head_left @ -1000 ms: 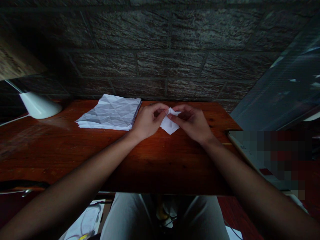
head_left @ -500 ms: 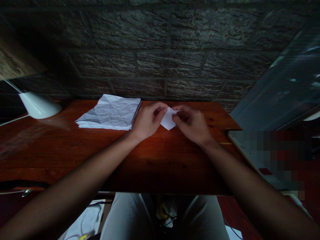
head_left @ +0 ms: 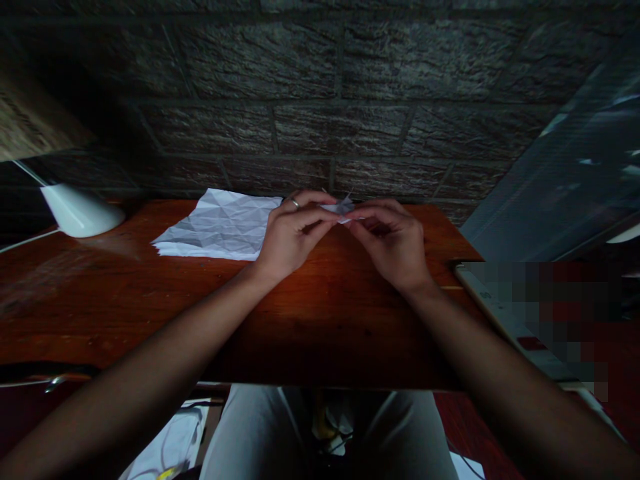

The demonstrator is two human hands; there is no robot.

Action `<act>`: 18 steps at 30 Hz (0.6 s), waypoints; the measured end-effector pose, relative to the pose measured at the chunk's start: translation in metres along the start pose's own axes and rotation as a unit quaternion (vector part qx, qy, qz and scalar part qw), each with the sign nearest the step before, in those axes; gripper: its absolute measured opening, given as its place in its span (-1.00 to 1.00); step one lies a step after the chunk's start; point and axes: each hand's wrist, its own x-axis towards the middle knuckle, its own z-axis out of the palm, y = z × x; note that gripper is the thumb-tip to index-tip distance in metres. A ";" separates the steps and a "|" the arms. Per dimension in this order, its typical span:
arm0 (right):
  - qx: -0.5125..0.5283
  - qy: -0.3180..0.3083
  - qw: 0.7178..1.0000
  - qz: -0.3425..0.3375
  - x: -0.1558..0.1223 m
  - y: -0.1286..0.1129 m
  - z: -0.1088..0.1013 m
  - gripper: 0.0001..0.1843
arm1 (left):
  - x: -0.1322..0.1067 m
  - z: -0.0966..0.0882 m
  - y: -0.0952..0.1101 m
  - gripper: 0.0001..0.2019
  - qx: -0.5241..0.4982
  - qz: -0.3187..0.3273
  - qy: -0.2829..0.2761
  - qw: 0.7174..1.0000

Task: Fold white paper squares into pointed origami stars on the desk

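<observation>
A small folded piece of white paper (head_left: 343,208) is held just above the far part of the wooden desk (head_left: 280,320). My left hand (head_left: 290,233), with a ring on one finger, pinches its left side. My right hand (head_left: 393,243) pinches its right side, fingers curled. The paper is turned almost edge-on, so only a thin white sliver shows between the fingertips.
A stack of creased white paper sheets (head_left: 223,225) lies on the desk left of my hands. A white lamp head (head_left: 80,210) sits at the far left. A dark brick wall (head_left: 320,100) rises behind. A low surface with a blurred object (head_left: 540,313) adjoins on the right.
Both hands lifted and tipped the folded paper away from me; its flat white face, visible earlier, now shows only as a thin edge. My left hand's fingers spread over it.
</observation>
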 end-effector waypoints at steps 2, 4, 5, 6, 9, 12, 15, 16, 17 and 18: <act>-0.006 0.010 1.000 -0.013 0.000 0.000 0.000 -0.92 | 0.000 -0.001 -0.002 -0.93 0.022 0.025 0.007 0.999; -0.009 0.017 0.999 -0.028 0.000 0.001 0.001 -0.92 | 0.000 -0.002 -0.005 -0.93 0.040 0.058 0.016 0.997; -0.009 0.020 0.999 -0.038 0.000 0.001 0.001 -0.93 | 0.000 -0.002 -0.007 -0.93 0.043 0.079 0.022 0.996; -0.008 0.023 0.999 -0.047 0.000 0.001 0.001 -0.93 | 0.000 -0.002 -0.009 -0.93 0.044 0.097 0.024 0.994; -0.004 0.020 0.998 -0.056 0.000 0.002 0.001 -0.95 | 0.000 -0.003 -0.013 -0.92 0.053 0.129 0.022 0.990; 0.008 0.007 0.999 -0.038 0.000 0.003 0.002 -0.95 | 0.000 -0.004 -0.014 -0.92 0.061 0.147 0.021 0.987; 0.069 0.001 0.998 0.015 0.000 0.007 0.004 -0.73 | 0.000 -0.005 -0.014 -0.91 0.047 0.155 0.022 0.987; 0.104 0.000 0.994 0.042 0.001 0.009 0.005 -0.60 | -0.001 -0.005 -0.014 -0.90 0.041 0.154 0.020 0.987; 0.147 -0.004 0.987 0.072 0.001 0.010 0.006 -0.47 | -0.001 -0.005 -0.014 -0.90 0.035 0.152 0.018 0.988; 0.194 -0.012 0.975 0.104 0.001 0.011 0.006 -0.36 | -0.001 -0.005 -0.014 -0.90 0.031 0.150 0.017 0.988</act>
